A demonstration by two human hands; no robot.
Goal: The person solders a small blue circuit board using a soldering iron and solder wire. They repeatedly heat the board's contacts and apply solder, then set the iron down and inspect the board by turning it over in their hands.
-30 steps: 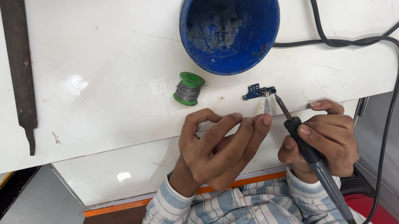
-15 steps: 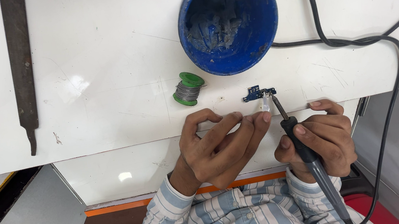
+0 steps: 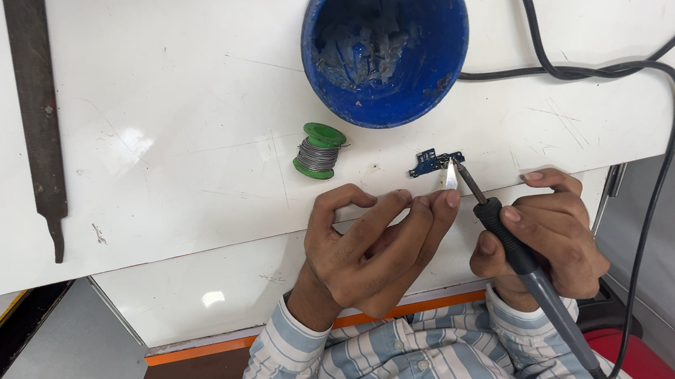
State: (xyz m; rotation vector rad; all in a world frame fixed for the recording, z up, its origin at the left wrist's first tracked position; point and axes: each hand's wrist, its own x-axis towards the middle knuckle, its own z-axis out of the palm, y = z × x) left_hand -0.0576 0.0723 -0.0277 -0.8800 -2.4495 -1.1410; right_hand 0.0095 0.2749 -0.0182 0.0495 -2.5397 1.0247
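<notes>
- A person's right hand (image 3: 546,238) grips a soldering iron (image 3: 520,257), fingers wrapped tight round its dark handle, the tip slanting up and left onto a small blue circuit board (image 3: 434,160).
- The board lies flat on the white table (image 3: 174,133), near its front edge, just below a blue bowl (image 3: 384,37).
- The left hand (image 3: 375,244) rests at the table edge just left of the iron, its fingers close together and stretched toward the board; they appear to pinch a thin pale strip (image 3: 450,177) that meets the iron's tip at the board, though the hold itself is too small to tell.
- A green spool (image 3: 318,151) of solder wire sits on the table left of the board, well apart from both hands.
- A long metal file (image 3: 39,116) lies at the far left.
- The iron's black cord (image 3: 668,128) loops past the bowl and down the right side.
- Striped sleeves (image 3: 395,364) fill the near edge.
</notes>
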